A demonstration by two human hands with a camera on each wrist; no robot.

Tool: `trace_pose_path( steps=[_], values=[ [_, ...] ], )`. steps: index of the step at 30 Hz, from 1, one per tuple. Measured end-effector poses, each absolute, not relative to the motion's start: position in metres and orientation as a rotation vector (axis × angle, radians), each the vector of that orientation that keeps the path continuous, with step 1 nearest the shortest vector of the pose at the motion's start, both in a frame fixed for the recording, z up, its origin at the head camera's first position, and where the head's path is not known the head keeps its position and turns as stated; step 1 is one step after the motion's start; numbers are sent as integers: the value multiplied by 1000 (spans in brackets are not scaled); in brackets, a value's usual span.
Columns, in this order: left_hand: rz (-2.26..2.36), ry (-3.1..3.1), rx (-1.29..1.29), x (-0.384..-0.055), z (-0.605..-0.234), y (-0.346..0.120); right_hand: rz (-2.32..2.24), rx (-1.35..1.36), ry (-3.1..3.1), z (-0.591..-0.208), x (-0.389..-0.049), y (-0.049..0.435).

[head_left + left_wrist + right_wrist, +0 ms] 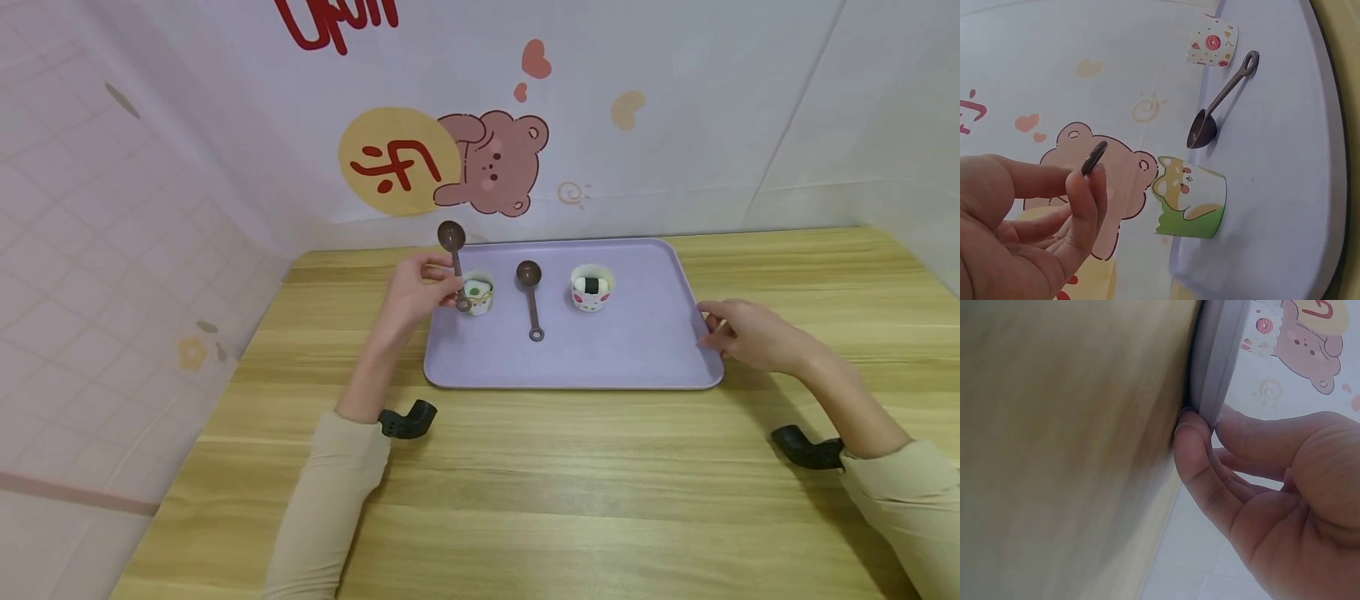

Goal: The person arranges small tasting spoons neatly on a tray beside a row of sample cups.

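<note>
My left hand point(417, 292) pinches the handle of a brown measuring spoon point(452, 237), raised above the tray's left end with its bowl upward. In the left wrist view only the handle's dark end point(1095, 157) shows between thumb and fingers. Just behind that spoon stands a paper cup point(1192, 199) with a dog print. A second brown measuring spoon point(528, 275) lies on the lilac tray point(637, 350), right of this cup. My right hand point(753, 333) grips the tray's right rim point(1216, 369), thumb above and fingers beneath.
Another paper cup point(591, 292), with a white and dark item in it, stands on the tray right of centre. The tray is on a wooden table point(525, 483). A white printed backdrop point(675, 158) rises behind the table, and a patterned one point(97, 275) at left.
</note>
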State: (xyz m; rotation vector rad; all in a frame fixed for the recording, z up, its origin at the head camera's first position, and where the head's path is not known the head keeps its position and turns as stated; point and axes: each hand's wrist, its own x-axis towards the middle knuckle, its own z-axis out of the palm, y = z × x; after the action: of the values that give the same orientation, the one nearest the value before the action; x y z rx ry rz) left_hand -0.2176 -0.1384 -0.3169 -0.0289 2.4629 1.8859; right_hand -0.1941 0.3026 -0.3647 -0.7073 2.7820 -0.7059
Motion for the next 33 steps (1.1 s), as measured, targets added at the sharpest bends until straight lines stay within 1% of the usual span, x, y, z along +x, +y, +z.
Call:
trace_pose_path(
  steps=[33],
  values=[
    [1863, 2430, 32, -219, -309, -103, -687, -730, 2802, -365, -194, 303]
  ],
)
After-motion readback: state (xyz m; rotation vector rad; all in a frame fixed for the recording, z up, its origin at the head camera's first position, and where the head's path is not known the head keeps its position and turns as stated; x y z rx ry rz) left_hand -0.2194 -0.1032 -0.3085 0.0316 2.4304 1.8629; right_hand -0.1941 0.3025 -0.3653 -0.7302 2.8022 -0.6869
